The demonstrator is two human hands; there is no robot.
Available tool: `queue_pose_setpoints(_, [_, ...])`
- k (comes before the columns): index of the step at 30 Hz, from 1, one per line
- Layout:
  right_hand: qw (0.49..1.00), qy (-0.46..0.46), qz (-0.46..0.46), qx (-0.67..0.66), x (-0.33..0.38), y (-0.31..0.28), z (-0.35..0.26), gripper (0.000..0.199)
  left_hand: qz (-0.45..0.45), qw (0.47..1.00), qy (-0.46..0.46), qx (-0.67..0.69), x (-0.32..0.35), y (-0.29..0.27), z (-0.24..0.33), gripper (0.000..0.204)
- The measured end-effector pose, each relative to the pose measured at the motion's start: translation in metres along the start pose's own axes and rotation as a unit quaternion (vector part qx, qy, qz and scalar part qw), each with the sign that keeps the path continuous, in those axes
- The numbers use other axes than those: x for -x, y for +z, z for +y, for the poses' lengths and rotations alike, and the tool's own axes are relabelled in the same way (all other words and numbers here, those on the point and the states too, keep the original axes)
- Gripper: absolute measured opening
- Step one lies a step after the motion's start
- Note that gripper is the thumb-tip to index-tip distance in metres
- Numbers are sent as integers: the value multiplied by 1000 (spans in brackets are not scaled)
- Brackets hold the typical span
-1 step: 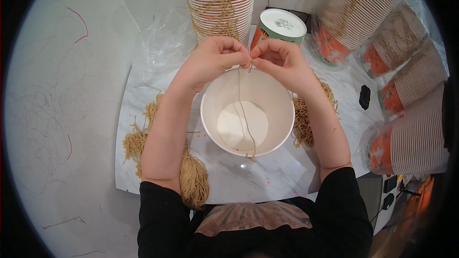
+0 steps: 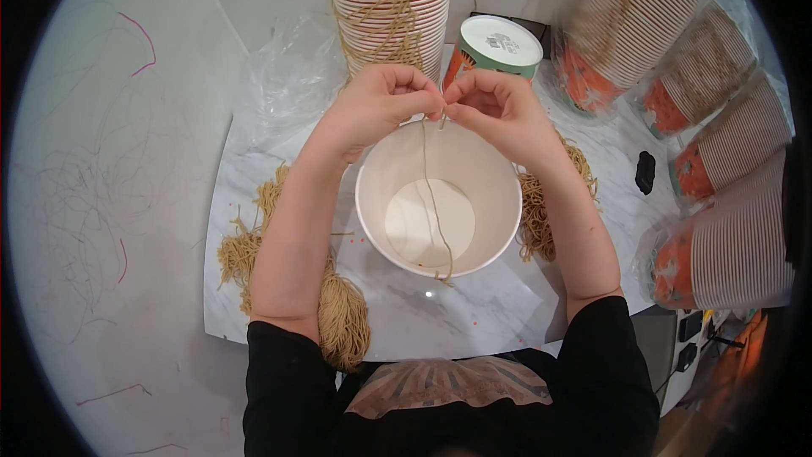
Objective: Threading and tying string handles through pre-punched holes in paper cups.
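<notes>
In front of me stands a large white paper bucket (image 2: 493, 182), its mouth facing up. A thin tan cord (image 2: 430, 195) runs across its opening, from the far rim to the near rim, where a knotted end hangs at the outside. At the far rim, my left hand (image 2: 385, 108) pinches the cord between thumb and forefinger. My right hand (image 2: 501, 112) pinches it too, with fingertips almost touching the left ones. A short piece of cord shows at a hole in the far wall just below them. The fingers hide the cord's end.
Bundles of tan cord lie by my left forearm (image 2: 344, 317) and beside the right one (image 2: 538, 220). Behind stand a cord-draped bucket stack (image 2: 434, 13) and an orange-green container (image 2: 501, 41). Bagged bucket stacks (image 2: 736, 237) line the right; clear plastic (image 2: 292, 72) lies back left.
</notes>
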State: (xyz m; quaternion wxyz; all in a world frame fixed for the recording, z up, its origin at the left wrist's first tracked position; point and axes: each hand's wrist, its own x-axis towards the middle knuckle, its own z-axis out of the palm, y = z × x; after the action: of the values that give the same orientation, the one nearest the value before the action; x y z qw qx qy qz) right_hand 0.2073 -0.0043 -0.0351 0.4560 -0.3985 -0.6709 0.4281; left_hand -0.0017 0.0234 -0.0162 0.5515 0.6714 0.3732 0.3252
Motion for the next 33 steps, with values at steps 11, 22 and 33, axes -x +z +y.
queue_pose_setpoints(11, [999, -6, -3, -33, -5, 1, 10, 15, 8, 997, -5, 75, -4, 3, -4, 31])
queue_pose_setpoints(22, [980, -149, 30, 131, -6, -1, 9, 13, 53, 991, -13, 121, -7, 6, -10, 45])
queue_pose_setpoints(33, [995, 50, -85, -14, -17, -19, 29, 6, 72, 956, -8, 283, -10, -5, -8, 25])
